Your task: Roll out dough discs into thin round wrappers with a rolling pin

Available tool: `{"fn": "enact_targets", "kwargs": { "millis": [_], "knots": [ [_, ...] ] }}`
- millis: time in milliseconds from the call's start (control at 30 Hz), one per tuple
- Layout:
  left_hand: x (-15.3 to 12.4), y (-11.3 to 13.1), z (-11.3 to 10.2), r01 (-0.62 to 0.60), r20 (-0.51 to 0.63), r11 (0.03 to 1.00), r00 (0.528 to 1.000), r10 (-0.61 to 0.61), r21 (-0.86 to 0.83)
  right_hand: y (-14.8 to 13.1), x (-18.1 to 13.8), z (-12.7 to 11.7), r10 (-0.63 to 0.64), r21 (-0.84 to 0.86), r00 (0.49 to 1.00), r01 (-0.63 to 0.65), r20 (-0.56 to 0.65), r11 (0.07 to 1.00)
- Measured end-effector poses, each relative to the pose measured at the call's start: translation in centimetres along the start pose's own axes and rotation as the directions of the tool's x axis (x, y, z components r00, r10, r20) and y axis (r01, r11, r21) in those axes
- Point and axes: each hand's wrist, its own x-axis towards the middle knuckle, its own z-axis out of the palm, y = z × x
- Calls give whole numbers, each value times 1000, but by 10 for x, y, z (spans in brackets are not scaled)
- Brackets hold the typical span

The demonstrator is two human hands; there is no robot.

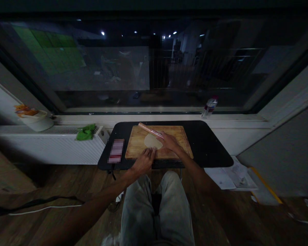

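Note:
A flat, roughly round sheet of dough [152, 141] lies on a wooden cutting board [135, 150]. My left hand [144, 160] reaches in from the near side, its fingers closed together on the dough's near edge. My right hand [170, 141] is wrapped round the near right end of a wooden rolling pin [145, 127]. The pin slants from the board's far edge down toward my right palm, across the far right part of the dough. My right fingers cover the pin's near end, which has reddish lettering beside them.
The board rests on a small black table [210, 147]. Left of it lies a phone [116, 150] with a blurred screen. A plastic bottle [209, 106] stands on the windowsill; a green cloth [86, 132] and white tub [38, 121] are on the radiator [74, 150]. Papers [228, 176] lie low at right.

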Motion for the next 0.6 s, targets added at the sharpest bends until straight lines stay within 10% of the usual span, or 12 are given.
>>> {"fn": "enact_targets", "kwargs": {
  "millis": [333,600],
  "knots": [
    [15,-38,-23,49,-61,977,996,-63,-208,1,-1,1,-18,23,1000,18,-5,1000],
    [1,-36,-18,-1,-50,999,999,-1,-41,9,3,8,-48,12,999,48,-17,999]
  ]
}}
